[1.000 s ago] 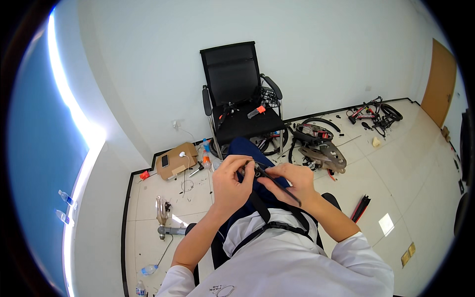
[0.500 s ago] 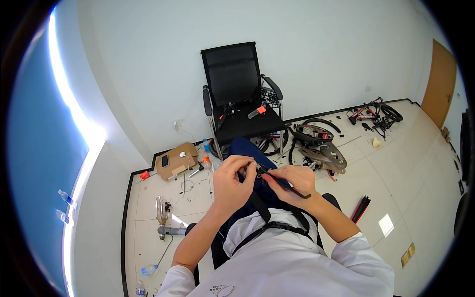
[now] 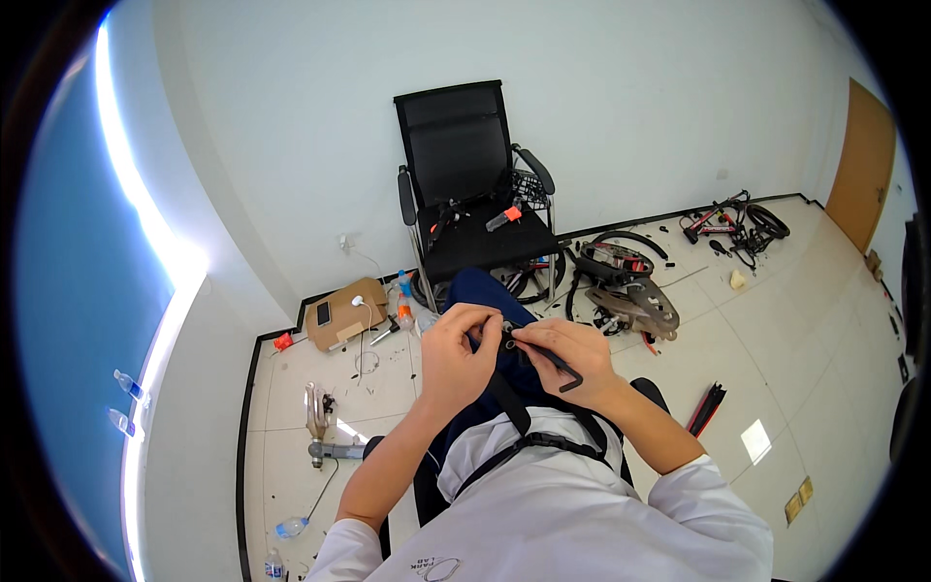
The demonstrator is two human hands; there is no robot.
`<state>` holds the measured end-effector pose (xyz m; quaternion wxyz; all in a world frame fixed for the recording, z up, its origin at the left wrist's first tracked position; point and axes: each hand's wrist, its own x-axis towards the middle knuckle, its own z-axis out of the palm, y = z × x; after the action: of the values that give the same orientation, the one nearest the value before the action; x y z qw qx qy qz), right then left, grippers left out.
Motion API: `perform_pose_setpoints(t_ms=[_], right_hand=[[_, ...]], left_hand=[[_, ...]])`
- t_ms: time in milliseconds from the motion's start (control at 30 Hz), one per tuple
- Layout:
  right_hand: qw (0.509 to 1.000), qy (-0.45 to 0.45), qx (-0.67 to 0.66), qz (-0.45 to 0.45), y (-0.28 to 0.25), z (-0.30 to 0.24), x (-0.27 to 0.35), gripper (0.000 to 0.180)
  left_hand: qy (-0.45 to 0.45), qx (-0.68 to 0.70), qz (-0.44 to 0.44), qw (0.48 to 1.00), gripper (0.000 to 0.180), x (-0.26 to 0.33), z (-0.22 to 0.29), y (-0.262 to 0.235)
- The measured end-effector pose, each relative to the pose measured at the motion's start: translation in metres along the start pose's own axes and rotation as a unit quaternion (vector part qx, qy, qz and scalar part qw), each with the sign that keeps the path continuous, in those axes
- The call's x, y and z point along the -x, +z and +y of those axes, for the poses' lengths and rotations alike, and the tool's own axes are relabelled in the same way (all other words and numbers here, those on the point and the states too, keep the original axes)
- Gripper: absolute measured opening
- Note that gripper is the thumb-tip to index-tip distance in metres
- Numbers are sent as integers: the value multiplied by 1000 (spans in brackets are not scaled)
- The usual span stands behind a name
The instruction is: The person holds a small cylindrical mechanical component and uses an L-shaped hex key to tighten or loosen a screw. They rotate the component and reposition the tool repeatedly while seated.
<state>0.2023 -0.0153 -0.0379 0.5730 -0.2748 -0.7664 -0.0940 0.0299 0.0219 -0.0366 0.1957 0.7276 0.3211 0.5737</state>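
Far left, a blue blind (image 3: 73, 291) beside a strip of hard light, with two clear bottles (image 3: 128, 383) on the ledge. Rightward on the glossy tiled floor (image 3: 718, 339), a forked metal part (image 3: 315, 412), then a sheet of cardboard (image 3: 364, 301) bearing a dark phone (image 3: 324, 313), and close by, an orange-labelled bottle (image 3: 404, 312). Against the pale wall (image 3: 659, 97), a black mesh chair (image 3: 456, 145) with an orange-ended tool (image 3: 503, 220) on the seat. Farther right, a heap of bicycle parts (image 3: 635, 291), a red frame (image 3: 716, 228) with a black wheel, and a brown door (image 3: 862, 165).

Compared with half a second ago, much the same pose at left; at right, a black bent key (image 3: 560, 364) swung inward at the near end, now with the short bent tip in plain view. No visible shift in the room.

With the left hand (image 3: 460, 357), nearly closed, pinches a small dark part (image 3: 512, 337) above the lap, between thumb and forefinger; cannot tell its full shape behind the fingers. With the right hand (image 3: 574, 357), also nearly closed, grips the key between thumb and fingers, far end at the dark part, bent end out below the palm.
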Motion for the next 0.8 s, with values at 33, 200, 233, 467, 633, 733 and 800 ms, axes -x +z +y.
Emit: perform_pose_setpoints(t_ms=[33, 200, 233, 467, 633, 733, 800], right_hand=[[1000, 4, -1, -10, -1, -1, 0, 24], [1000, 6, -2, -13, -2, -1, -2, 22], [1000, 14, -5, -16, -3, -3, -2, 21], [999, 31, 40, -17, -2, 3, 7, 19], [1000, -8, 17, -19, -3, 5, 2, 19], [997, -14, 23, -68, -10, 2, -3, 22], [996, -8, 26, -88, -12, 1, -4, 24]], left_hand=[[-6, 4, -2, 1000, 7, 0, 0, -1], [-11, 2, -11, 1000, 6, -1, 1, 0], [-15, 2, -12, 1000, 6, 0, 1, -1], [-25, -2, 3, 1000, 6, -1, -2, 0], [-23, 4, -6, 1000, 7, -2, 0, -1], [-17, -3, -7, 1000, 7, -2, -1, 0], [-15, -6, -7, 1000, 7, -2, -2, 0]])
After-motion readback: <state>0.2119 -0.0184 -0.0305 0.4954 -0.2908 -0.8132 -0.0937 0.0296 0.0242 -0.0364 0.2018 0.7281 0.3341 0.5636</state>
